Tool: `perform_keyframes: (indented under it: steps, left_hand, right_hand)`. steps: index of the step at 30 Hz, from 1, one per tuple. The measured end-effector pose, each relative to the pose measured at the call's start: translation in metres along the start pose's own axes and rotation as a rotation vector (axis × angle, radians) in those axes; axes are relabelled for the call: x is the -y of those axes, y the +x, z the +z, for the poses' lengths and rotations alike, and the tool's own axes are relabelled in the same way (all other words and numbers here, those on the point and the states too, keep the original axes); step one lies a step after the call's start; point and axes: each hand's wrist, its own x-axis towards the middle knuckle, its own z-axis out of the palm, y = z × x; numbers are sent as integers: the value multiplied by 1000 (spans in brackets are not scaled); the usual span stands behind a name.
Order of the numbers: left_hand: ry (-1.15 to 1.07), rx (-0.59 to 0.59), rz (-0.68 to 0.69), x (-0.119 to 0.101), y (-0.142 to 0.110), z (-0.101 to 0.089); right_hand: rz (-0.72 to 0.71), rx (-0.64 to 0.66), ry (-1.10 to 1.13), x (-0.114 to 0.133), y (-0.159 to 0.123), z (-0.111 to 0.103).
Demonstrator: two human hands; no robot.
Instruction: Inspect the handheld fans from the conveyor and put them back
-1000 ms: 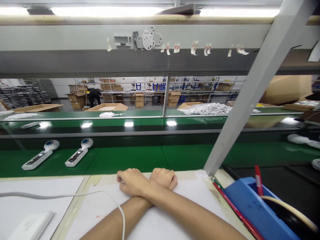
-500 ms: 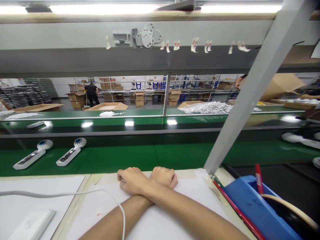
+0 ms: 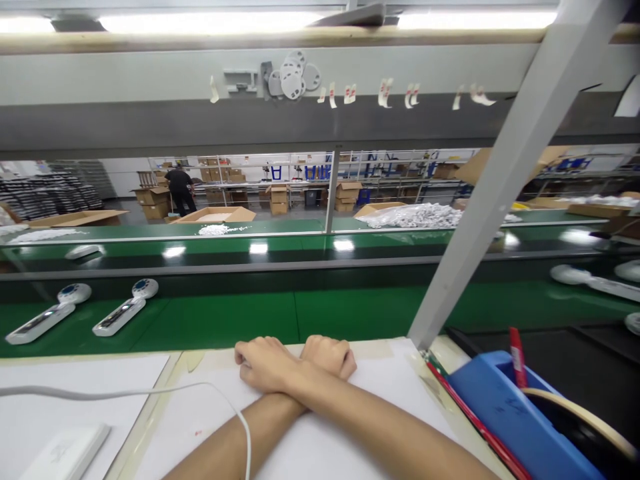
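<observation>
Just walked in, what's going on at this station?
A person's right hand lies crossed over their left hand on a white sheet, holding nothing. Beyond them, white handheld devices lie on a green conveyor belt. Another person stands far back near cardboard boxes.

Two bare hands [image 3: 265,363]; two white wand-shaped devices with blue heads [image 3: 47,313], nine o'clock; one blue plastic caddy [image 3: 505,413], four o'clock.
</observation>
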Motion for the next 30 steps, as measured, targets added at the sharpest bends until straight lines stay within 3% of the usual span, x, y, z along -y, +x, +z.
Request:
perform_keyframes:
  steps: [30]
  left_hand:
    - [6,-16,50,3,2,2]
  right_hand:
    - [-35,-21,-2,-6,4,8]
